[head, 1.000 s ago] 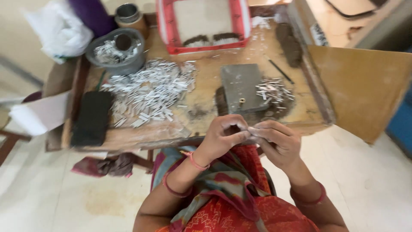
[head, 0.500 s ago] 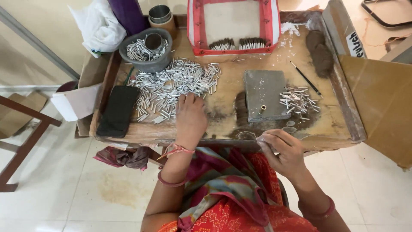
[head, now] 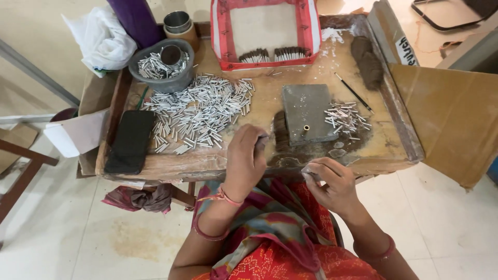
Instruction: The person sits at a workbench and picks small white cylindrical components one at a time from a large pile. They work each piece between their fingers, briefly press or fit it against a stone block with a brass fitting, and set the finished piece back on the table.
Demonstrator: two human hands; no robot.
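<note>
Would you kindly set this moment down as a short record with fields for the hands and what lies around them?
Left hand: over the wooden tray, fingers closed on a small pale piece, beside the pile of silvery tubes
Right hand: at the tray's near edge, pinching a small thin piece
Centre: grey metal block with a smaller heap of tubes on its right
Far side: red-rimmed box with dark bundles
Far left: grey bowl of tubes
Left edge: black flat object
</note>
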